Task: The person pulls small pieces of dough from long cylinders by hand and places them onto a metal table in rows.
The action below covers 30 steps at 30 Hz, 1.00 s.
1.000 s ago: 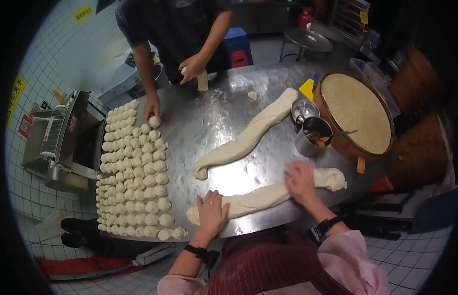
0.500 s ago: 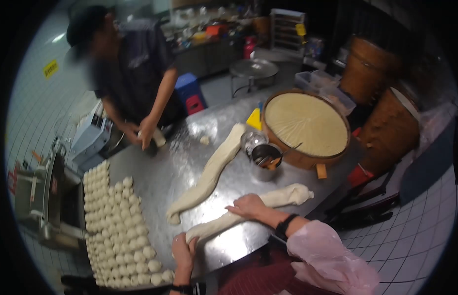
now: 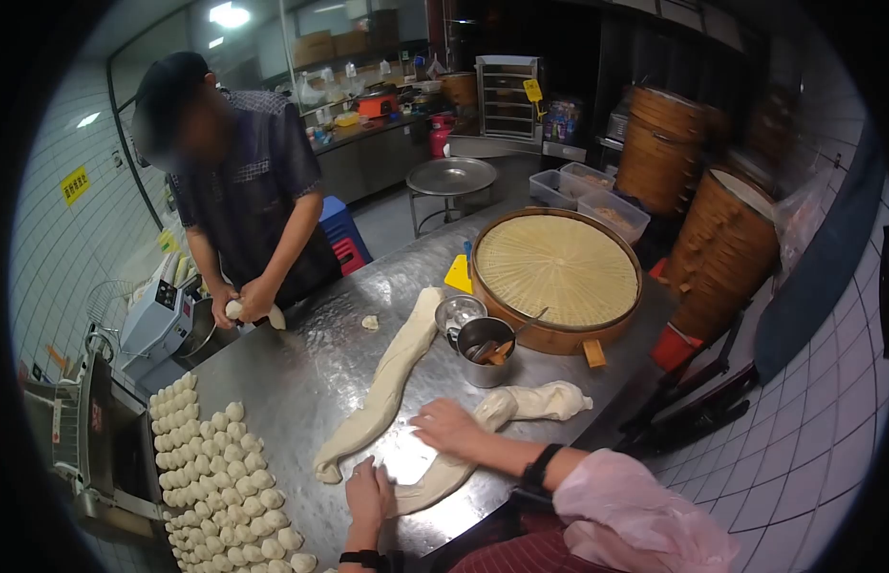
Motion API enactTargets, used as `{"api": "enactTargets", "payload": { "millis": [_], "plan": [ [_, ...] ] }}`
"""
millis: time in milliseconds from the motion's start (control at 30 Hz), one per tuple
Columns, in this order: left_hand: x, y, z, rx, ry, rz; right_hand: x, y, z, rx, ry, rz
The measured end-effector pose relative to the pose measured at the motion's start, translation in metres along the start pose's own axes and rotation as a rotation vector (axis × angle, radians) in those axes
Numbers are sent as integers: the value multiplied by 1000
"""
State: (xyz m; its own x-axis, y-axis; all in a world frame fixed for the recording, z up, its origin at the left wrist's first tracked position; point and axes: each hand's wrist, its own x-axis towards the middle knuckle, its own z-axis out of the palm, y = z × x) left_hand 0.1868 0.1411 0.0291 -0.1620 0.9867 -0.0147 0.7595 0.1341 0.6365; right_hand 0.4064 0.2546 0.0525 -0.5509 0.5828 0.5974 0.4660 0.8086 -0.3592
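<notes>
Nearside of the metal pot point(image 3: 486, 371), I'm seeing the right hand point(image 3: 450, 428) resting fingers outstretched across the nearer dough roll point(image 3: 535, 402), the left hand point(image 3: 367, 493) unclear in its grip, and I'm fearing a tear from uneven pulling.

No wording is legible. Above and left of the pale blue mixer point(image 3: 147, 327), a yellow sign point(image 3: 75, 186) on the tiled wall point(image 3: 58, 250) bears dark characters too small to read; below the mixer, red marking point(image 3: 97, 414) on a steel machine point(image 3: 110, 454) blurs; far right of it, the yellow tag point(image 3: 532, 91) on a metal rack point(image 3: 507, 97) is unclear.
</notes>
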Motion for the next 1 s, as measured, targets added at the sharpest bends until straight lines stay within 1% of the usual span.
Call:
{"api": "enactTargets", "payload": {
  "millis": [33,67,100,167,233,267,300,333,367,400,433,467,500,533,567,600,633,700,733,767,800,833,900,933,967,1000],
  "plan": [
    [1,-15,11,205,47,149,2,-8,15,49,-14,27],
    [-13,-27,25,455,251,321,-11,-15,24,-120,-14,-5],
    [-23,-26,28,451,260,327,-21,-20,35,-292,-11,-42],
    [-54,-20,12,589,250,433,-58,-28,34,-178,-520,39],
    [-95,-40,24,355,227,409,-109,-31,22,-41,-389,-97],
    [-121,-45,21,372,147,393,-125,-35,11,-16,-335,-146],
    [-132,-45,17,387,70,383,-129,-36,4,2,-279,-194],
    [-123,-43,14,389,80,395,-122,-35,8,18,-270,-207],
    [-119,-40,10,392,64,337,-107,-35,14,14,-267,-203],
    [-116,-36,6,395,43,275,-85,-32,29,-59,-361,-142],
    [-94,-24,-7,333,8,177,-62,-34,40,-129,-455,-81],
    [-74,-29,-6,345,53,135,-42,-38,44,-209,-414,-82],
    [-52,-39,2,353,101,97,-25,-38,53,-139,-393,29],
    [-36,-52,8,348,102,106,-6,-42,56,-17,-291,91],
    [-19,-62,11,347,192,143,9,-44,64,11,-182,74],
    [-11,-71,16,346,281,173,19,-50,71,-2,-156,89],
    [-13,-67,15,343,284,175,22,-57,77,-9,-132,106],
    [-28,-49,-1,166,126,183,-15,-69,104,-174,-311,-93],
    [-40,-33,-22,198,-35,211,-15,-94,74,-24,-669,44],
    [-56,-40,-15,60,101,328,-49,-91,83,-40,-640,-101],
    [-70,-58,0,39,209,411,-70,-96,78,-12,-597,-175],
    [-85,-60,-2,46,174,424,-95,-88,84,86,-372,-322],
    [-102,-60,-3,161,185,436,-91,-84,77,120,-546,-338],
    [-102,-66,2,186,167,359,-72,-82,81,42,-554,-334],
    [-93,-53,-8,188,84,195,-45,-80,89,-32,-562,-327],
    [-83,-50,-13,176,82,180,-24,-82,94,-47,-573,-228]
  ]
}}
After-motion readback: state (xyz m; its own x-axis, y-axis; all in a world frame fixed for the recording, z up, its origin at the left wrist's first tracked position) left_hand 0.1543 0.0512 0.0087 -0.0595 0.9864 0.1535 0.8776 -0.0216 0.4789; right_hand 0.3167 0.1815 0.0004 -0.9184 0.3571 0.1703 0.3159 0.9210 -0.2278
